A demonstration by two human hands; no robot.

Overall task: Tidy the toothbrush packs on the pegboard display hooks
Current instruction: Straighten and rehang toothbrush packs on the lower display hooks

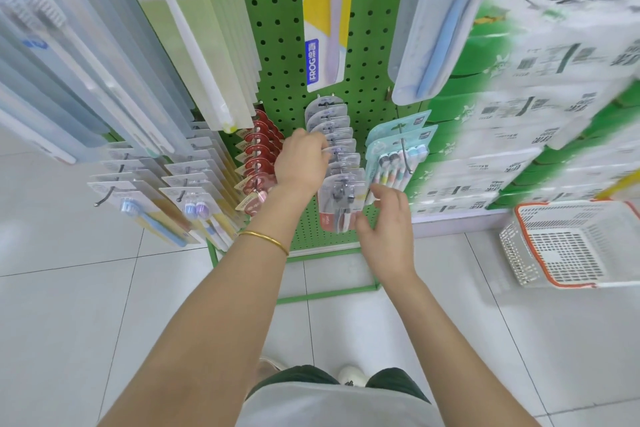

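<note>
**Operator:** What am I handling?

**Guide:** Blister packs [346, 135], hung in one row on the centre hook [333, 141] of the pegboard [277, 45]. Judge them light. The card should be stiff, and the thin clear shell is probably slick and easy to dent. They hang loose on the hook, so one pushed pack will likely shift its neighbours.

**Operator:** Where do I take hold?

**Guide:** Take the card by its left and right edges, near the top where the hook passes through. Do not squeeze the shell. To straighten the row, press flat on the front pack [341, 208] rather than pulling it.

**Operator:** Where are my hands relative to the row?

**Guide:** Your left hand [301, 159] is at the left side of the row, about midway along it, between the row and the red packs [258, 156]. Its fingers curl onto the pack edges. The fingertips are hidden, so it cannot be told whether they pinch a pack.

Your right hand [388, 232] sits lower, at the lower right corner of the front pack. The fingers are loosely spread and hold nothing. The thumb is near the bottom edge and the fingertips are at the right edge. The teal packs [398, 149] hang just beside it.

**Operator:** What could go wrong?

**Guide:** The front pack hangs at the open end of the hook and may slide off, so keep your right hand under it.
</note>
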